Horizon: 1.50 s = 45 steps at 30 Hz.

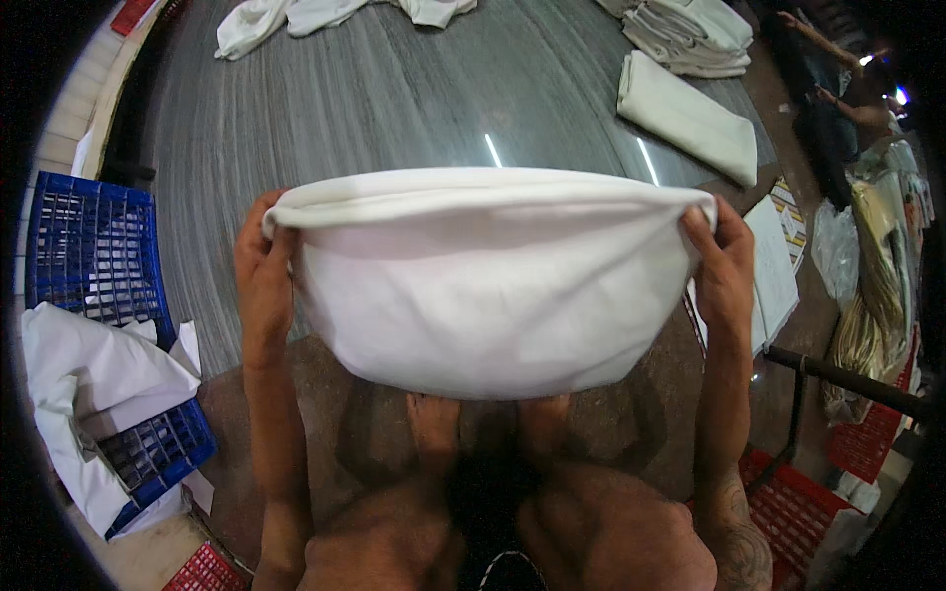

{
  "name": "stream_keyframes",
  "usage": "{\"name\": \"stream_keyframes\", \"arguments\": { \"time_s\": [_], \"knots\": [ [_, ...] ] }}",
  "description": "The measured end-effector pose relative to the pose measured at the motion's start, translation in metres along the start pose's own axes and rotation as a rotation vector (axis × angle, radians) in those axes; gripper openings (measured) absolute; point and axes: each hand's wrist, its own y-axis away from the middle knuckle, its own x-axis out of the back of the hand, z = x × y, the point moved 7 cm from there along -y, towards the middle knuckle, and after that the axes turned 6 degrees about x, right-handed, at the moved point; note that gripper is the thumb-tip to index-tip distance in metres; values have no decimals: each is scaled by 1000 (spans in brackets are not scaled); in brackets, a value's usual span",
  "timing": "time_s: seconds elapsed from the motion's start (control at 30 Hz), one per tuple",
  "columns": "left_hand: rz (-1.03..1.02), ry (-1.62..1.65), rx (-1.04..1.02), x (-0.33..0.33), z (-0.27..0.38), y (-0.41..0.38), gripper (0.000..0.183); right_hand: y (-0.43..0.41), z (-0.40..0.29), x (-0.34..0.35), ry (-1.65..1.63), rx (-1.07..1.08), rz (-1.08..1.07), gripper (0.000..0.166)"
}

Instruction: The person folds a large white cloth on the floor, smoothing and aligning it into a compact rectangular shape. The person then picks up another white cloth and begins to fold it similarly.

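A white cloth (495,295) is stretched between my two hands above my bare feet, its upper edge folded or rolled over. My left hand (270,277) grips its left corner, thumb towards me. At the right corner, my right hand (720,258) pinches the cloth between thumb and fingers. The lower part hangs in a rounded curve, slightly blurred. Beyond it, on the grey streaked surface (369,111), lies a folded off-white cloth (687,118) at the right.
Stacked folded cloths (691,37) lie top right, crumpled white cloth (325,15) top left. A blue plastic crate (96,244) with white material (111,369) stands left. Right are papers (772,273), a dark metal bar (842,380), plastic-wrapped bundles (872,295), red crates (798,510) and another person (850,96).
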Motion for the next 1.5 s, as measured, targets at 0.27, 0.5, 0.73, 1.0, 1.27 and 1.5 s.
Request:
{"name": "stream_keyframes", "arguments": {
  "time_s": [0.27,0.5,0.73,1.0,1.27,1.5],
  "knots": [
    [-34,76,-315,32,69,-21,21,-24,-70,13,14,548,6,18],
    [-126,-361,-325,-25,-31,31,17,13,47,-29,553,549,-175,30],
    [39,-502,-70,-33,-140,97,17,82,171,-17,636,239,-116,23],
    [-182,-671,-337,-96,-106,64,21,30,138,-71,797,465,-171,26],
    [-48,-501,-338,-76,-107,44,13,20,138,-56,761,591,-141,28],
    [-261,-574,-395,-84,-136,61,15,29,170,-61,861,623,-246,32]
  ]
}}
